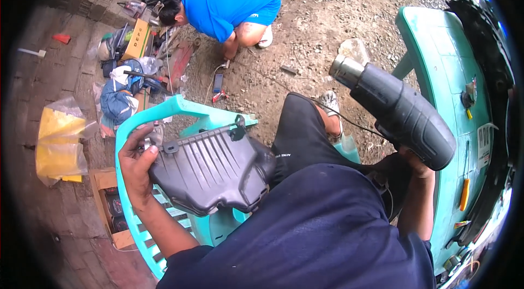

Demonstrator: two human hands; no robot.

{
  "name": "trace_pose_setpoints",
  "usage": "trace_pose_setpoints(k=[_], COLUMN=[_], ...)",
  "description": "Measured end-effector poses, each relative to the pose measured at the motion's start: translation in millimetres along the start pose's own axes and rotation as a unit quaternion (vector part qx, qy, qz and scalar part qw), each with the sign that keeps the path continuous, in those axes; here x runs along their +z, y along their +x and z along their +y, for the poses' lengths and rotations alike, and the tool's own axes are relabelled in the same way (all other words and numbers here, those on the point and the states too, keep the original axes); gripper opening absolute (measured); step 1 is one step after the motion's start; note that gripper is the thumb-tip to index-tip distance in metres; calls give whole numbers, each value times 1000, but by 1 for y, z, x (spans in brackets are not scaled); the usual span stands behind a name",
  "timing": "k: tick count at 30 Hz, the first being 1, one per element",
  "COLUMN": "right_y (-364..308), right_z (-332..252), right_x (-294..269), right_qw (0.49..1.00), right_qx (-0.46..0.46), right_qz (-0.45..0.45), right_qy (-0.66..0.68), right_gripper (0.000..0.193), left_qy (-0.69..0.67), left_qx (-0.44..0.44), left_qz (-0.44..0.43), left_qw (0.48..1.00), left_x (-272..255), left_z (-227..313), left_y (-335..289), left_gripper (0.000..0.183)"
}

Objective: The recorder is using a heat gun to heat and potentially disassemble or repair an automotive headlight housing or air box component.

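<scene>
My left hand (137,168) grips the upper left edge of a dark grey plastic air filter housing (207,168), thumb on top. The ribbed housing rests tilted by my left thigh, above a teal plastic chair (124,193). In my right hand (419,164) is a black heat gun (406,109), raised over my right side. Its metal nozzle (346,69) points up and to the left, apart from the housing. The handle and most of my right fingers are hidden behind the gun's body.
A teal table (436,62) at right bears an orange-handled screwdriver (465,195) and a long black part (494,70). Ahead, a person in blue (234,5) crouches by a cord (210,81). Yellow plastic packs (60,141) and an open carton (103,180) lie at left.
</scene>
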State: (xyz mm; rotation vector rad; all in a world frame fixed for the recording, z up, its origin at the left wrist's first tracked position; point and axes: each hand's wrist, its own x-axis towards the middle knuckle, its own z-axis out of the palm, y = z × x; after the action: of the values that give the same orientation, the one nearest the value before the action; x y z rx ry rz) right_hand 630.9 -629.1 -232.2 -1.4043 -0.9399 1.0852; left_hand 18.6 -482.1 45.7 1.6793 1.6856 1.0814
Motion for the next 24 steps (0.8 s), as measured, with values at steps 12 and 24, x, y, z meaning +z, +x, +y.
trace_pose_setpoints(k=[12,24], right_y=[11,31], right_z=[-31,-44], right_x=[23,31], right_qw=[985,976], right_qx=[-44,-121], right_qz=[-40,-111], right_qy=[162,-146], right_gripper=[53,68], left_qy=[-55,-59], left_qx=[-70,-61], left_qz=[-18,-33], left_qw=[996,996], left_x=[13,41], left_z=[-34,-75], left_y=[-3,14], left_gripper=[56,48])
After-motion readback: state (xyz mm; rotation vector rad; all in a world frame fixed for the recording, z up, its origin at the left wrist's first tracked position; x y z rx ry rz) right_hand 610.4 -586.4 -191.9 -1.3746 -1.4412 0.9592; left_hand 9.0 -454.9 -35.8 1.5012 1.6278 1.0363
